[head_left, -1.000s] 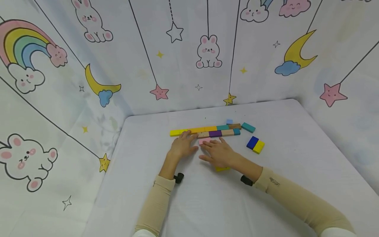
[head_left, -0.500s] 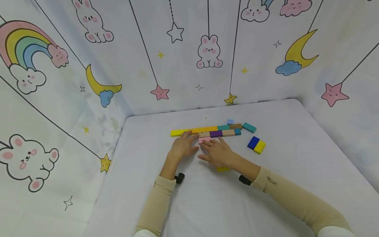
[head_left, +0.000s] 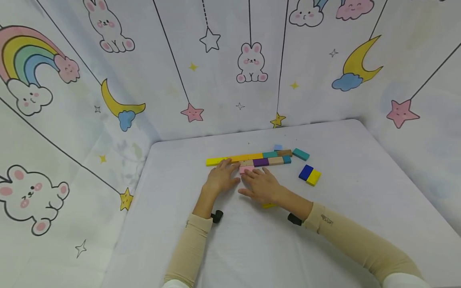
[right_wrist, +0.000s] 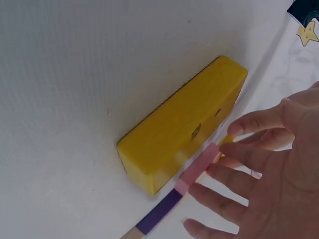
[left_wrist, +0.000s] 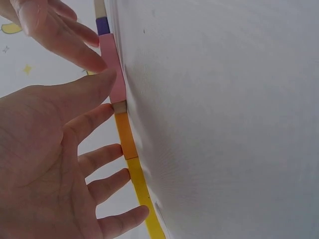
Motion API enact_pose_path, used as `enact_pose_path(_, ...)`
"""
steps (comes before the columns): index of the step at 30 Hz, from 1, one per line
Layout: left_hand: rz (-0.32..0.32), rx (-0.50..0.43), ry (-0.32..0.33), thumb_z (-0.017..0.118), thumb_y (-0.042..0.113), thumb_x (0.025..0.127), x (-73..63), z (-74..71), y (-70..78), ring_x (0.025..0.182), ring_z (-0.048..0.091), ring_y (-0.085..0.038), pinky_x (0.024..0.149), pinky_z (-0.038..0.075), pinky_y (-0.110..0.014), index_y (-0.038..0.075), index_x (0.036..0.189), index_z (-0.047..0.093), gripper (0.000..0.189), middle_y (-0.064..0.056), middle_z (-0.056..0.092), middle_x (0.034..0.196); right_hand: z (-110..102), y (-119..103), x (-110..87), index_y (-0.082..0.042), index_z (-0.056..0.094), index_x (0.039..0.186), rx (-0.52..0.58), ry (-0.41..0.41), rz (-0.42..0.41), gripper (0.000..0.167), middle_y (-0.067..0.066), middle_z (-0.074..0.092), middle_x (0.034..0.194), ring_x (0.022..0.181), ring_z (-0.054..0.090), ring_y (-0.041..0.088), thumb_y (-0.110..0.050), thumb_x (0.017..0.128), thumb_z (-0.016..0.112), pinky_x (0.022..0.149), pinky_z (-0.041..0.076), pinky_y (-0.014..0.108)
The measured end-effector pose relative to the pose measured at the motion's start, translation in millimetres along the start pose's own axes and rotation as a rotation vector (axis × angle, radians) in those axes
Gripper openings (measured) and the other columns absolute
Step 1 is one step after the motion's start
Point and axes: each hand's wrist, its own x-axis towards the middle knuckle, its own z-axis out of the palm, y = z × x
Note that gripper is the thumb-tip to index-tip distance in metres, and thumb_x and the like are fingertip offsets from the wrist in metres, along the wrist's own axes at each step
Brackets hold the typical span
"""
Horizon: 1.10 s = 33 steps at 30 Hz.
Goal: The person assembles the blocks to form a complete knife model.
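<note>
My left hand (head_left: 219, 178) lies over the left part of two rows of wooden blocks, its straight, spread fingertips along the yellow block (left_wrist: 144, 194) and orange block (left_wrist: 127, 135). The thumb is right at the pink block (left_wrist: 113, 67). That pink block lies in front of the near row, against a tan block (head_left: 246, 163). My right hand (head_left: 263, 186) reaches in from the other side, its loosely extended fingertips at the pink block. Close to that palm, partly hidden by it in the head view, is another yellow block (right_wrist: 184, 114) with small dark marks.
Farther along the near row come a purple block (head_left: 261, 162) and a teal-blue end piece (head_left: 286, 159). Loose at the right are a teal block (head_left: 301, 154), a dark blue block (head_left: 306, 173) and a yellow block (head_left: 313, 177). A light blue block (head_left: 278, 147) stands behind the rows.
My right hand and forearm have shifted slightly left, with the fingertips still at the pink block. The left hand stays in place, and the head view has drifted a little.
</note>
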Motion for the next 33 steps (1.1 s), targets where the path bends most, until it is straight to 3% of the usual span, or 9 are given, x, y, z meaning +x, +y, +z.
enact_pose_path(11,-0.001,-0.001,-0.007,0.063,0.047,0.103,1.1,1.7,-3.1,0.158,0.024,-0.033,0.12,0.033,-0.062,0.031,0.162,0.04,0.065,-0.009,0.027,0.171,-5.6,-3.7,-5.1,-0.014,0.04,0.162,0.036,-0.035,0.024,0.076,0.015,0.03,0.169,0.157,0.025,0.035,-0.066,0.106,0.04,0.124,0.025,0.063)
enact_pose_path(22,-0.001,-0.009,-0.004,0.063,0.046,0.103,-0.8,1.2,-1.7,0.158,0.024,-0.033,0.12,0.034,-0.062,0.031,0.162,0.04,0.065,-0.01,0.026,0.171,-5.2,-3.7,-26.5,-0.012,0.058,0.149,0.09,0.046,0.078,0.068,0.014,0.048,0.159,0.15,0.04,0.036,-0.063,0.104,0.05,0.121,0.032,0.062)
enact_pose_path(33,-0.006,-0.022,-0.006,0.064,0.045,0.103,0.4,1.6,-1.5,0.157,0.024,-0.032,0.122,0.032,-0.061,0.031,0.162,0.04,0.066,-0.01,0.026,0.171,-7.8,-0.6,-64.8,-0.01,0.065,0.142,0.14,0.117,0.098,0.063,0.015,0.058,0.149,0.142,0.05,0.035,-0.058,0.101,0.06,0.119,0.036,0.06)
